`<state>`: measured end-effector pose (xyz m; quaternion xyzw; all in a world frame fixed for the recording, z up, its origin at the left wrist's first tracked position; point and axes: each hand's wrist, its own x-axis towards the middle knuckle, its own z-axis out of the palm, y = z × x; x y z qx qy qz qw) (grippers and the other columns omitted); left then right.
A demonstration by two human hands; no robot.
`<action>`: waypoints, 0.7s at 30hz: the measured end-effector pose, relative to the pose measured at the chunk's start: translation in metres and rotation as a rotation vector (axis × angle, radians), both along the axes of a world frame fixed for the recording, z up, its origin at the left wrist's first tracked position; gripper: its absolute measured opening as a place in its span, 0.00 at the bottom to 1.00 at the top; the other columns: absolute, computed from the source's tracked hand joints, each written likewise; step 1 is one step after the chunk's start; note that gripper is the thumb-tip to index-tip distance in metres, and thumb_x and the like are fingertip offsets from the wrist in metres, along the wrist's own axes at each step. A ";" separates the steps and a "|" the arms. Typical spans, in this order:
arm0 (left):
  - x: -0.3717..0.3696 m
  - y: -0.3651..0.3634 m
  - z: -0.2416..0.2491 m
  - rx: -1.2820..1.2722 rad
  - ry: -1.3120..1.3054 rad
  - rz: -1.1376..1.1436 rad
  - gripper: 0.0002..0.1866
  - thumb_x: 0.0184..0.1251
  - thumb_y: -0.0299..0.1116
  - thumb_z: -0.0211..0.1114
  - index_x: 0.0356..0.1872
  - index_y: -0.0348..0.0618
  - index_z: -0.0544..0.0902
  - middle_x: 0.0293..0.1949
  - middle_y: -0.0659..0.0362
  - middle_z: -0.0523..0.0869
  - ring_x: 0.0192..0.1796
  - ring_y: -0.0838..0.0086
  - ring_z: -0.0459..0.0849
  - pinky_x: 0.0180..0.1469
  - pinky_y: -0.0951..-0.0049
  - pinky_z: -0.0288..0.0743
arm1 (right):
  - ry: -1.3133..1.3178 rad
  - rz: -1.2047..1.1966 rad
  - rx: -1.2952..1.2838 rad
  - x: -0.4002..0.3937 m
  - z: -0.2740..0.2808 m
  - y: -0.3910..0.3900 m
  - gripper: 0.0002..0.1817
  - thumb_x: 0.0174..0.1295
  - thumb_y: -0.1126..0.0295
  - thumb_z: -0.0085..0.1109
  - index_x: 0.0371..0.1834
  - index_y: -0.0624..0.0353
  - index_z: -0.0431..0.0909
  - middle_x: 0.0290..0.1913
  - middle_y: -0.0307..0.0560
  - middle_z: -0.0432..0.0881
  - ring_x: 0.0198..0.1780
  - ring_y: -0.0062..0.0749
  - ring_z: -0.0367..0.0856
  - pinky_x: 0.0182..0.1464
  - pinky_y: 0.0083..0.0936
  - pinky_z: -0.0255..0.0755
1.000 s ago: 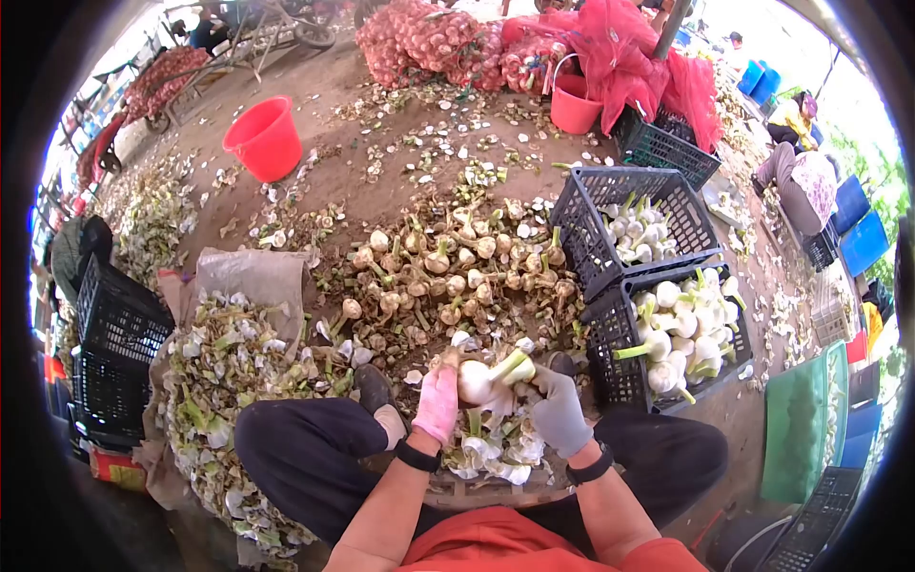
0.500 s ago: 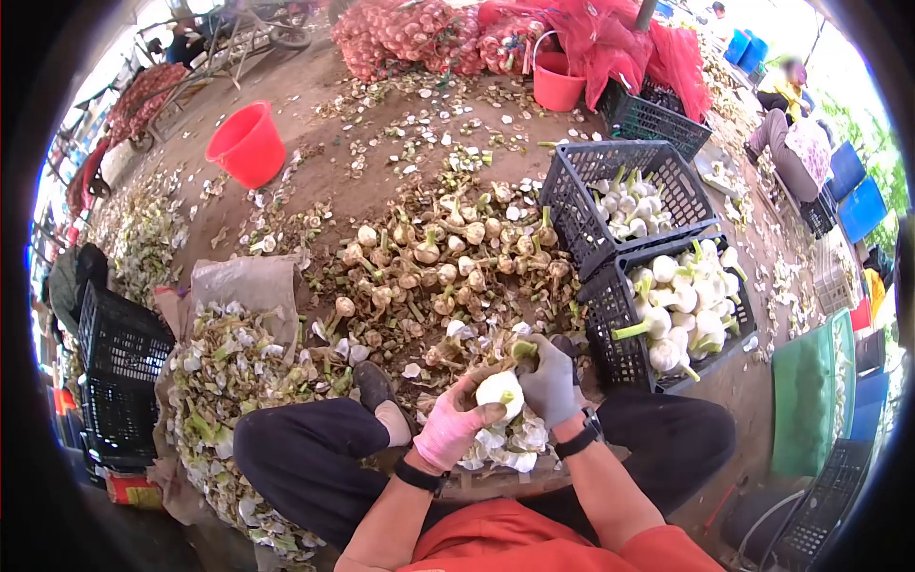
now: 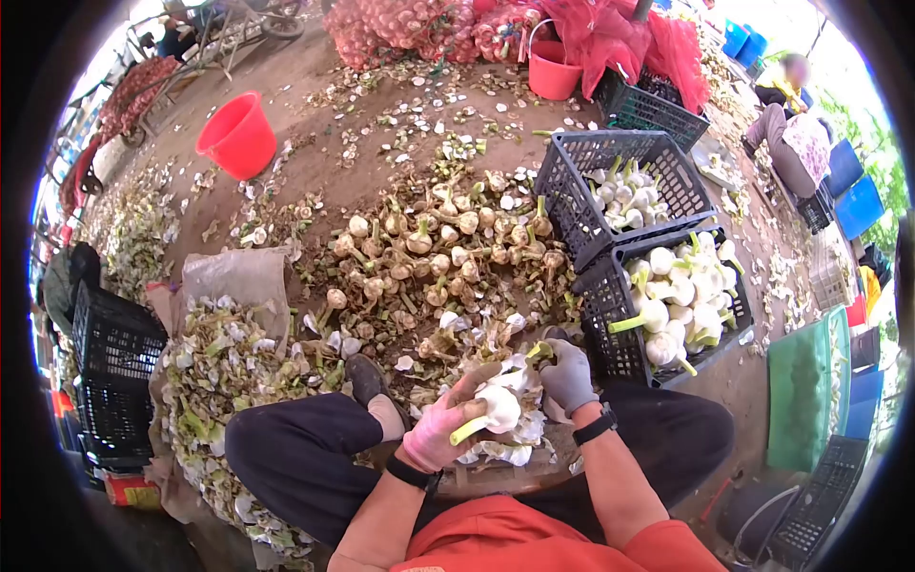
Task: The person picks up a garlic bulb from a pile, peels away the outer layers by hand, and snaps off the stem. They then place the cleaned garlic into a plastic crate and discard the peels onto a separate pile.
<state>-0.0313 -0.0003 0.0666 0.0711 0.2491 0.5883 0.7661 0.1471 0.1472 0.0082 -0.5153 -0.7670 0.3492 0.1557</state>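
Observation:
My left hand (image 3: 440,431), in a pink glove, is closed around a peeled white garlic bulb (image 3: 501,408). The bulb's short green stem points down and left, toward my palm. To its right, my right hand (image 3: 569,376), in a grey glove, is apart from the bulb and pinches a greenish piece of garlic peel (image 3: 539,351). Below both hands lies a heap of white garlic skins (image 3: 510,450) between my legs. Unpeeled garlic bulbs (image 3: 419,238) with brown, dirty skins are piled on the ground ahead.
At right, a black crate (image 3: 610,334) holds peeled garlic; another crate (image 3: 562,205) behind holds more. A peel heap (image 3: 214,381) lies at left beside stacked black crates (image 3: 114,381). Red buckets (image 3: 238,138) and red net sacks (image 3: 410,33) stand farther back. Another person (image 3: 786,143) sits at right.
My hands have moved apart, the right going rightward with the greenish peel. The bulb in my left hand has turned, its stem now pointing down and left.

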 end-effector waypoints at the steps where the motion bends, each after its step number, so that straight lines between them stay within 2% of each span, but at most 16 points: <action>1: 0.002 0.001 -0.003 0.001 -0.002 -0.001 0.38 0.59 0.35 0.70 0.70 0.45 0.62 0.56 0.51 0.78 0.56 0.60 0.80 0.55 0.59 0.78 | -0.002 -0.001 0.001 0.002 0.002 0.000 0.18 0.49 0.74 0.56 0.46 0.58 0.81 0.45 0.57 0.81 0.47 0.54 0.79 0.52 0.38 0.72; 3: 0.005 0.004 -0.005 0.138 0.165 0.023 0.44 0.53 0.37 0.75 0.71 0.44 0.61 0.54 0.52 0.79 0.55 0.63 0.81 0.56 0.64 0.77 | -0.202 0.106 0.037 0.002 0.004 -0.002 0.22 0.51 0.77 0.56 0.53 0.60 0.78 0.53 0.57 0.79 0.51 0.52 0.79 0.54 0.36 0.72; 4: 0.004 0.004 -0.004 0.114 0.125 0.031 0.51 0.45 0.39 0.80 0.71 0.42 0.59 0.54 0.52 0.80 0.55 0.65 0.81 0.58 0.66 0.75 | -0.203 0.114 0.036 0.003 0.004 -0.002 0.22 0.51 0.77 0.56 0.53 0.60 0.78 0.53 0.57 0.79 0.51 0.52 0.79 0.54 0.36 0.72; 6: 0.000 0.006 -0.008 0.109 0.196 0.062 0.51 0.45 0.36 0.80 0.70 0.40 0.58 0.53 0.53 0.79 0.55 0.65 0.80 0.58 0.66 0.74 | 0.279 0.051 -0.060 0.001 0.013 -0.005 0.25 0.56 0.79 0.59 0.60 0.60 0.73 0.58 0.53 0.76 0.55 0.43 0.78 0.57 0.31 0.71; 7: 0.000 0.006 -0.009 0.104 0.265 0.085 0.51 0.45 0.33 0.79 0.70 0.38 0.58 0.53 0.53 0.78 0.55 0.66 0.80 0.58 0.67 0.73 | 0.275 0.054 -0.068 0.003 0.019 -0.008 0.25 0.56 0.79 0.59 0.60 0.60 0.73 0.58 0.53 0.76 0.55 0.43 0.78 0.57 0.31 0.71; 9: -0.001 0.010 -0.009 0.066 0.292 0.099 0.52 0.43 0.29 0.80 0.71 0.38 0.57 0.53 0.53 0.78 0.54 0.68 0.79 0.58 0.67 0.74 | 0.756 0.157 -0.666 -0.006 0.068 -0.016 0.25 0.60 0.78 0.60 0.63 0.61 0.71 0.59 0.50 0.76 0.55 0.32 0.77 0.58 0.27 0.69; 11: 0.001 0.015 -0.009 0.080 0.551 0.124 0.55 0.39 0.26 0.81 0.72 0.43 0.57 0.52 0.56 0.79 0.52 0.70 0.80 0.58 0.69 0.74 | 0.653 0.325 -0.765 -0.012 0.086 -0.020 0.25 0.62 0.73 0.63 0.63 0.62 0.71 0.59 0.48 0.77 0.54 0.26 0.77 0.58 0.27 0.68; 12: -0.002 0.014 -0.007 0.053 0.669 0.051 0.54 0.39 0.21 0.78 0.72 0.42 0.57 0.51 0.53 0.80 0.49 0.73 0.80 0.55 0.72 0.74 | 0.535 0.452 -0.431 -0.018 0.089 -0.022 0.22 0.59 0.72 0.66 0.57 0.62 0.76 0.53 0.48 0.81 0.51 0.27 0.79 0.56 0.28 0.70; 13: -0.003 0.014 -0.003 0.048 0.669 0.054 0.54 0.39 0.21 0.78 0.72 0.42 0.57 0.51 0.53 0.80 0.49 0.73 0.80 0.55 0.72 0.74 | 0.534 0.454 -0.435 -0.020 0.089 -0.021 0.22 0.59 0.72 0.66 0.57 0.62 0.76 0.53 0.48 0.81 0.51 0.27 0.79 0.56 0.28 0.70; 15: -0.006 0.015 0.009 0.012 0.895 -0.051 0.53 0.40 0.23 0.77 0.72 0.41 0.57 0.51 0.51 0.80 0.48 0.73 0.80 0.52 0.72 0.74 | 0.363 0.597 -0.317 -0.021 0.088 -0.020 0.16 0.55 0.71 0.68 0.48 0.60 0.82 0.45 0.47 0.84 0.49 0.28 0.79 0.55 0.28 0.70; 16: -0.009 0.016 0.018 0.016 0.956 -0.092 0.55 0.38 0.27 0.79 0.73 0.41 0.56 0.49 0.52 0.81 0.48 0.74 0.80 0.53 0.72 0.74 | 0.391 0.569 -0.300 -0.025 0.091 -0.022 0.11 0.53 0.74 0.68 0.40 0.60 0.84 0.39 0.46 0.85 0.45 0.33 0.81 0.51 0.29 0.72; 20: -0.011 0.013 0.010 0.053 1.091 -0.182 0.60 0.34 0.33 0.82 0.73 0.42 0.55 0.48 0.54 0.82 0.51 0.74 0.79 0.57 0.71 0.72 | 0.374 0.529 -0.402 -0.024 0.085 -0.022 0.09 0.53 0.76 0.67 0.38 0.62 0.83 0.36 0.45 0.85 0.39 0.37 0.82 0.46 0.31 0.74; 21: -0.011 0.012 0.011 0.051 1.089 -0.181 0.60 0.34 0.33 0.82 0.73 0.42 0.55 0.48 0.54 0.82 0.51 0.74 0.79 0.57 0.71 0.72 | 0.364 0.520 -0.419 -0.025 0.086 -0.023 0.08 0.54 0.77 0.65 0.39 0.62 0.83 0.35 0.44 0.85 0.38 0.33 0.82 0.45 0.28 0.74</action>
